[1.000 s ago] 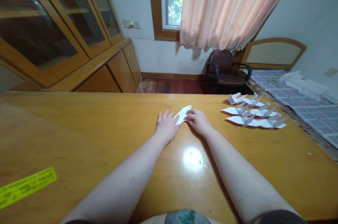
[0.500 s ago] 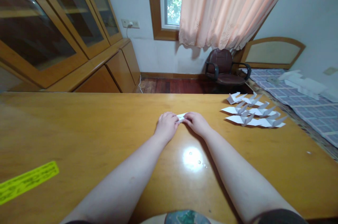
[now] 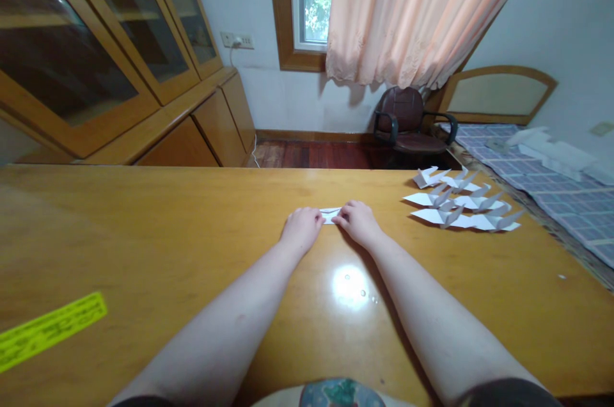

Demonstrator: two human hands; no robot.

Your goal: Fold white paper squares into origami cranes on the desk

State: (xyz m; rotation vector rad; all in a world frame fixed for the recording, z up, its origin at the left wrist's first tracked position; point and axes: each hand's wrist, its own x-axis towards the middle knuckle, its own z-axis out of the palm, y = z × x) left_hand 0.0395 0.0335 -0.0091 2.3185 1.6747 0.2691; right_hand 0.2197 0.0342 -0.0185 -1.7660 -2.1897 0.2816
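A small folded piece of white paper (image 3: pixel 330 214) lies on the wooden table (image 3: pixel 144 234), near its far middle. My left hand (image 3: pixel 300 230) has its fingers curled and pressed onto the paper's left end. My right hand (image 3: pixel 358 223) pinches the paper's right end with curled fingers. Most of the paper is hidden under the two hands; only a short strip shows between them.
Several finished white paper cranes (image 3: pixel 458 205) lie in rows at the table's right. A yellow-green ruler (image 3: pixel 48 330) rests near the front left edge. Beyond the table stand a wooden glass-door cabinet (image 3: pixel 110 55), a dark armchair (image 3: pixel 407 122) and a bed (image 3: pixel 551 183).
The paper's long upright point has been folded down flat. My left fingers, spread a second ago, have curled onto the paper, and both hands have closed in around it.
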